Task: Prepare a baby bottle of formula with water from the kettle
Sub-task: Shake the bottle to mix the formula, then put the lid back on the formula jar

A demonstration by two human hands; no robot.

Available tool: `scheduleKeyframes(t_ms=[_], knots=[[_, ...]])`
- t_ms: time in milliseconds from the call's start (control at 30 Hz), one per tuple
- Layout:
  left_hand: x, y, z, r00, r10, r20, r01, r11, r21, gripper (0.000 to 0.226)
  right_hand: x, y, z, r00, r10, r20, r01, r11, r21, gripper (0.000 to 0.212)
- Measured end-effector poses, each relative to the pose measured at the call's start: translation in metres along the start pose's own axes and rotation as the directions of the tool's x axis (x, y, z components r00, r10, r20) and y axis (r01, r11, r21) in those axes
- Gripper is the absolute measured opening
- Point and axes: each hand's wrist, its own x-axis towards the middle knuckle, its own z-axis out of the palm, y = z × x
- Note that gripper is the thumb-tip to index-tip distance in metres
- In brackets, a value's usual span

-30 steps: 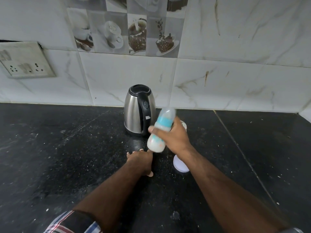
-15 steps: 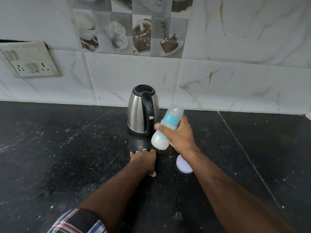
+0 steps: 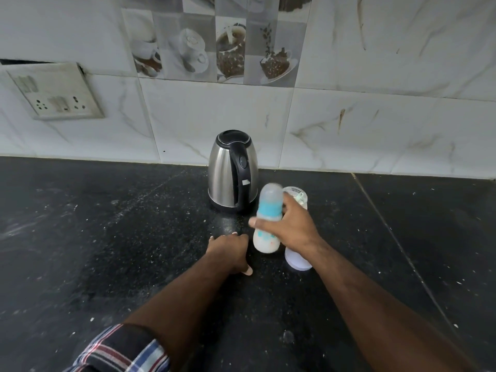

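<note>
- My rolled-up plaid sleeve in red, white and blue (image 3: 120, 350) sits at the near edge of the view, on my left forearm.
- Both bare forearms reach forward over the black speckled stone bench (image 3: 107, 251), which carries pale flecks and smudges.
- My left hand (image 3: 228, 251) rests on the bench with its knuckles up; the fingers are curled under and hold nothing, and the thumb tip touches the stone at the near side.
- Just right of it, my right hand (image 3: 292, 226) grips the clear plastic baby bottle with a teal collar and a translucent cap (image 3: 268, 218). The fingers wrap round the middle of the bottle, with one fingertip showing at its left side.
- The bottle is lifted off the bench and stands nearly upright, cap leaning slightly away from me. White milky liquid fills its lower part. Its outline is blurred.
- Behind my right hand and wrist stands a white, translucent plastic container (image 3: 296, 260); only its base and its rim with a small scoop-like piece on top show, so I cannot tell more of it.
- Beyond the bottle, the brushed steel electric kettle with a black lid and handle (image 3: 232, 170) stands upright on the bench, handle turned toward me, close to the wall.
- The wall has white marbled tiles (image 3: 375, 116), with a band of coffee-cup picture tiles (image 3: 214, 44) above the kettle.
- A grimy white socket and switch plate (image 3: 56, 95) sits on the wall far to the left.
</note>
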Motion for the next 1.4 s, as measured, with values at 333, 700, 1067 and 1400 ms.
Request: scheduleKeyframes(t_ms=[333, 700, 1067, 1400], knots=[[-0.023, 0.002, -0.004, 0.977, 0.043, -0.209, -0.177, 0.708, -0.683, 0.073, -0.006, 0.004, 0.009, 0.998, 0.059, 0.018, -0.060, 0.996, 0.069, 0.061], [-0.025, 0.013, 0.016, 0.939, -0.160, -0.303, -0.131, 0.648, -0.750, 0.063, -0.012, 0.004, -0.007, 0.980, 0.119, 0.159, -0.135, 0.987, 0.093, 0.049], [-0.019, 0.010, 0.035, 0.933, -0.237, -0.272, -0.043, 0.675, -0.737, 0.069, -0.011, 0.032, -0.045, 0.974, 0.223, -0.031, -0.219, 0.907, -0.361, 0.043], [-0.020, 0.016, 0.049, 0.899, -0.277, -0.338, -0.038, 0.721, -0.692, 0.076, -0.020, 0.071, -0.035, 0.955, 0.286, 0.074, -0.163, 0.718, -0.676, 0.087]])
